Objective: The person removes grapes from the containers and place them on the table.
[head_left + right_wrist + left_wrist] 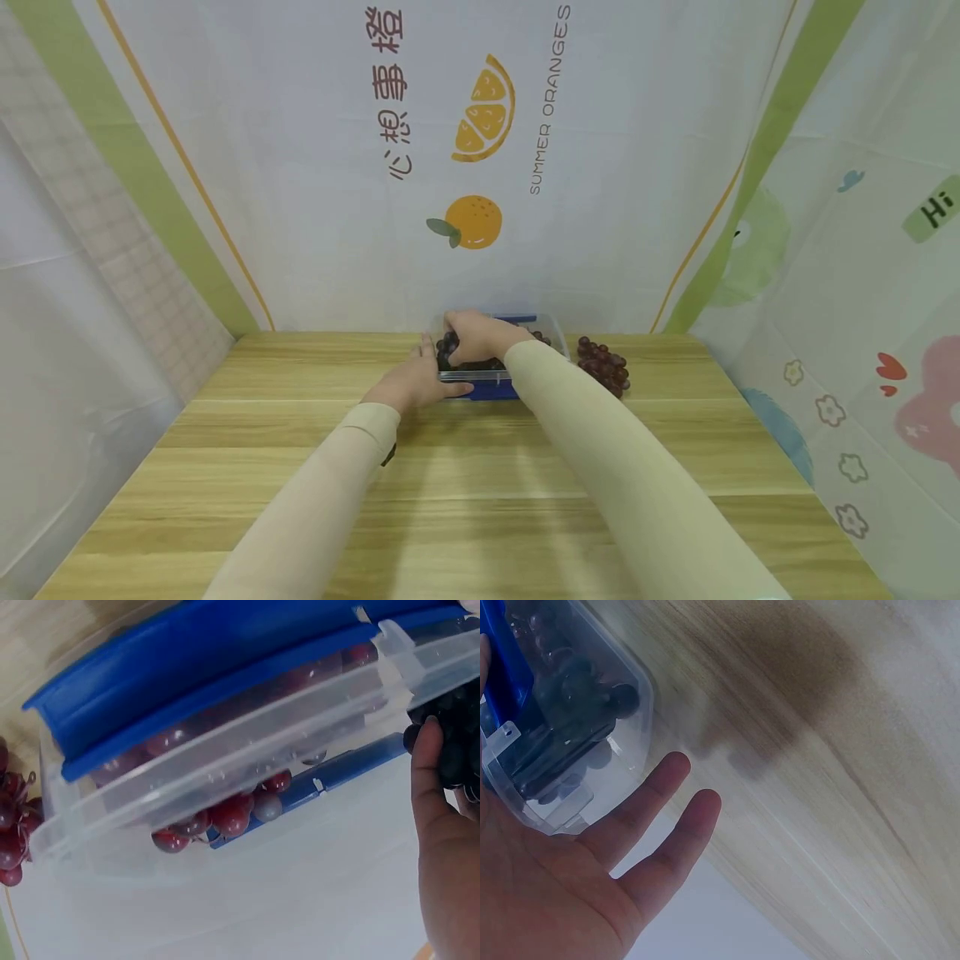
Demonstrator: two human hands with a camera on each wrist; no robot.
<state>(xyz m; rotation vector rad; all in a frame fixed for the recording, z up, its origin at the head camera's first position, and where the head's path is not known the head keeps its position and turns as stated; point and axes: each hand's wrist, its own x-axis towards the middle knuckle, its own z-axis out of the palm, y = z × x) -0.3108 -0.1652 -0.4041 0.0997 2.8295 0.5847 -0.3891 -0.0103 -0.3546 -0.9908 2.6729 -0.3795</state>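
Observation:
A clear plastic container (558, 335) with blue side latches stands at the back of the table, holding red and dark grapes. My right hand (480, 335) reaches into its left part and grips a bunch of dark grapes (457, 739), thumb against the near side; its other fingers are mostly hidden. At the front left corner my left hand (416, 379) rests against the container. Its thumb lies along the front by the blue latch (510, 667), and two fingers (664, 776) stretch out straight beside the wall. Red grapes (232, 814) show inside the container's other end.
Another bunch of red grapes (603, 367) lies on the wooden table (465, 475), just right of the container. Directly behind the container hangs a white printed curtain (337, 250), and more curtains hang at both sides.

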